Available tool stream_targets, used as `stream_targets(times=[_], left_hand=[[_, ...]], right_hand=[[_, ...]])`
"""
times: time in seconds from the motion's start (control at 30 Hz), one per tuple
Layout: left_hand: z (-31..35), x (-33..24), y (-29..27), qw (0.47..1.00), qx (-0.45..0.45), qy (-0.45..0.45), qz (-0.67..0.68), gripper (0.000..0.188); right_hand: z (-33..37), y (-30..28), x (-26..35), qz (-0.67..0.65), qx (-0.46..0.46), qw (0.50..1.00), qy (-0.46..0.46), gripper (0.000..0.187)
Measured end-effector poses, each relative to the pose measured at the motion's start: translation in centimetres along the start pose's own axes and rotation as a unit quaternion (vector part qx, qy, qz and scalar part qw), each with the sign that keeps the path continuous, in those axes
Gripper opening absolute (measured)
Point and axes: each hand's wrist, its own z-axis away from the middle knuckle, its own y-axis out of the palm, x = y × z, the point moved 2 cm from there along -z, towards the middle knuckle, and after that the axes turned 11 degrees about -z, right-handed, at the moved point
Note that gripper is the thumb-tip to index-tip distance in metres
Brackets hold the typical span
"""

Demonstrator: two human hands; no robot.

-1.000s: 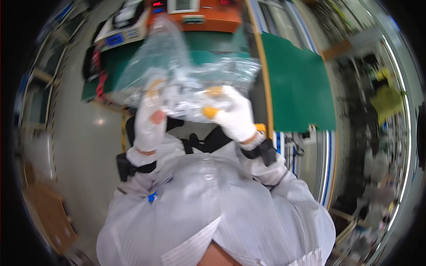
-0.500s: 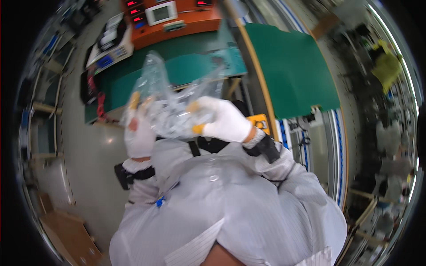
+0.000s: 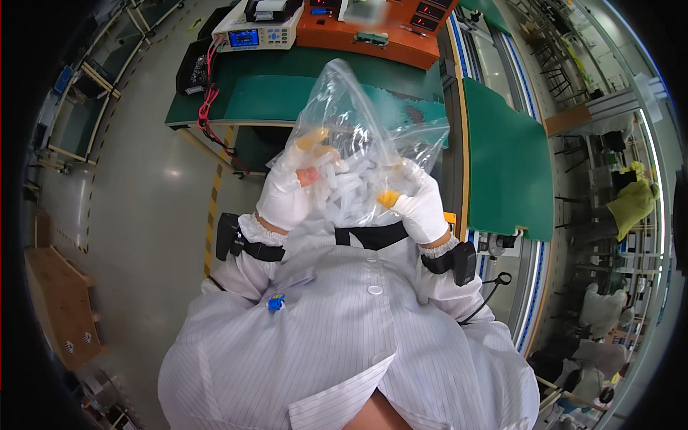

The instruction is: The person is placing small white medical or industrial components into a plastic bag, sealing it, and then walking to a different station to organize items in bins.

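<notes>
A clear plastic bag (image 3: 340,100) is held up in front of my body, its upper part standing wide over the table's front edge. Inside it lie several small whitish translucent pieces (image 3: 345,188), too jumbled to name. My left hand (image 3: 288,188), in a white glove with yellow fingertips, grips the bag's left side; a bare or pinkish thumb tip shows. My right hand (image 3: 418,204), gloved alike, pinches the bag's right side between thumb and fingers. Parts of the fingers of both hands show through or behind the plastic.
Ahead stands a green-topped workbench (image 3: 272,93) with an orange instrument panel (image 3: 373,39), a white meter (image 3: 256,32) with red leads (image 3: 208,107) and a black bin (image 3: 193,68) of small parts. At right, a green board (image 3: 509,161) lies over a conveyor line. A cardboard box (image 3: 61,304) is at left.
My view has turned, so the bench and bag now appear further right. The bag stands taller and more spread, and my hands hold its two sides nearly level.
</notes>
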Motion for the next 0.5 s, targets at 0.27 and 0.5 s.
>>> stream_targets(times=[0.27,0.5], left_hand=[[-2.5,-4.7,-1.8,0.997,0.070,0.031,0.001,0.105],[-4.5,-4.9,-2.2,0.971,0.051,0.031,-0.231,0.139]], right_hand=[[-0.3,-1.9,2.8,0.015,-0.112,0.992,-0.057,0.038],[-6.7,2.4,1.2,0.141,-0.008,0.988,-0.062,0.060]])
